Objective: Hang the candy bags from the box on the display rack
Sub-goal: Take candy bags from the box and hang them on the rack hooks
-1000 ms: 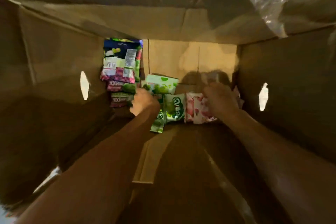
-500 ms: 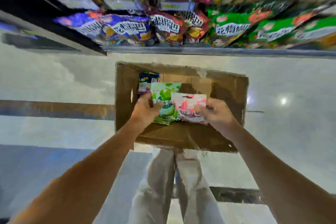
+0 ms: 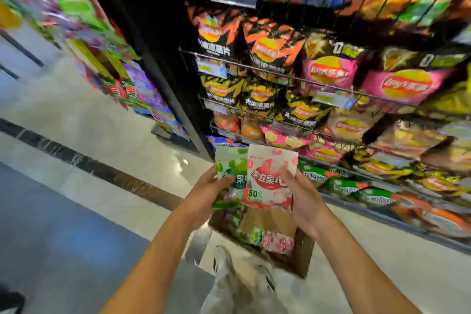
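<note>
My left hand (image 3: 204,194) grips a green candy bag (image 3: 230,173) with several more green bags hanging under it. My right hand (image 3: 303,201) holds a pink-and-white candy bag (image 3: 267,173) beside it, the two bags overlapping at chest height. Below them the brown cardboard box (image 3: 303,252) stands on the floor with more green and pink candy bags (image 3: 265,238) inside. The black wire display rack (image 3: 280,79) rises right in front of the hands, its tiers full of chip bags.
Another rack of hanging bags (image 3: 119,79) runs along the left, blurred. A black upright post (image 3: 163,79) separates the two racks. My legs in light trousers (image 3: 237,285) stand behind the box. Glossy tiled floor (image 3: 76,115) with a dark stripe lies at left.
Both hands lifted the candy bags out of the box, from deep inside it to chest height. The view swung up from the box interior to the rack.
</note>
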